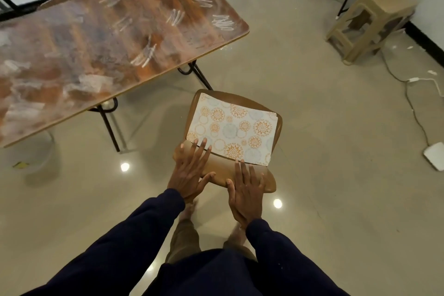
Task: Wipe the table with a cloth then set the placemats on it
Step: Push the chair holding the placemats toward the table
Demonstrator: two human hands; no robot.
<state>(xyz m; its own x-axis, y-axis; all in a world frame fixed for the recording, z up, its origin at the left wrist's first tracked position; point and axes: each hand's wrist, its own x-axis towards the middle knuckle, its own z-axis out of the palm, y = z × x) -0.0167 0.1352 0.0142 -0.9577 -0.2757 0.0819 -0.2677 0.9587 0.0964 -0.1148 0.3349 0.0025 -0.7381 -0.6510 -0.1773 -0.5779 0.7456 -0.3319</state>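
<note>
Reaching with left hand (192,170) and right hand (246,190), both flat, straight-fingered and empty, for the mats (231,131) lying on the chair (223,173) near the streaked table (72,38); next, probably pinching the near edge, lifting, carrying across.

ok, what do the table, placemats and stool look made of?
Table: wood-grain top, likely laminate with a light edge band, semi-gloss, streaked white; black metal tube legs. Placemats: thin flat printed sheets, matte, probably plastic or coated paper. Stool: beige moulded plastic, seemingly one piece.
</note>
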